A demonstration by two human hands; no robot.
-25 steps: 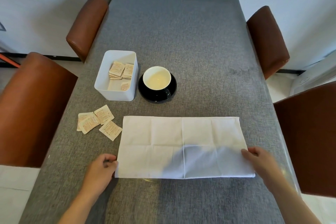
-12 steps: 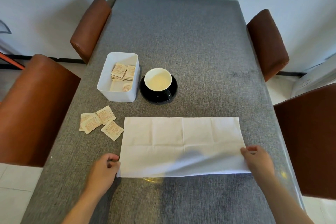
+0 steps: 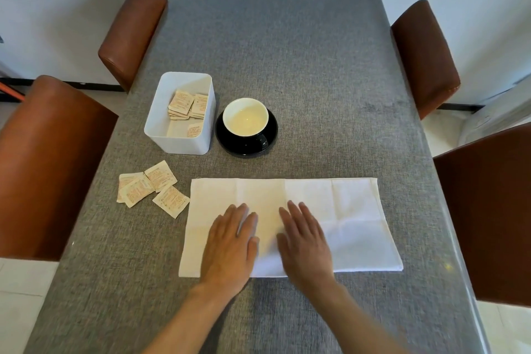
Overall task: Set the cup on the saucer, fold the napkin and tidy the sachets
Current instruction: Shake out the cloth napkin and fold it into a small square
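Table under grey cloth, brown chairs well out to either side of the fingers. Napkin flat beneath both palms, a long white rectangle running far past the right fingers and a little past the left. Left hand and right hand side by side at the middle, fingers straight, held together, pressed flat, pinching nothing. Best done now: sweep outward from the middle to the short ends, press out the creases, then bring one short end over onto the other with edges matched. Box ahead and left of the fingertips, sachets inside. Saucer straight ahead, cup already on it. Loose sachets just left of the left fingers, near the napkin's edge, not yet tidied.
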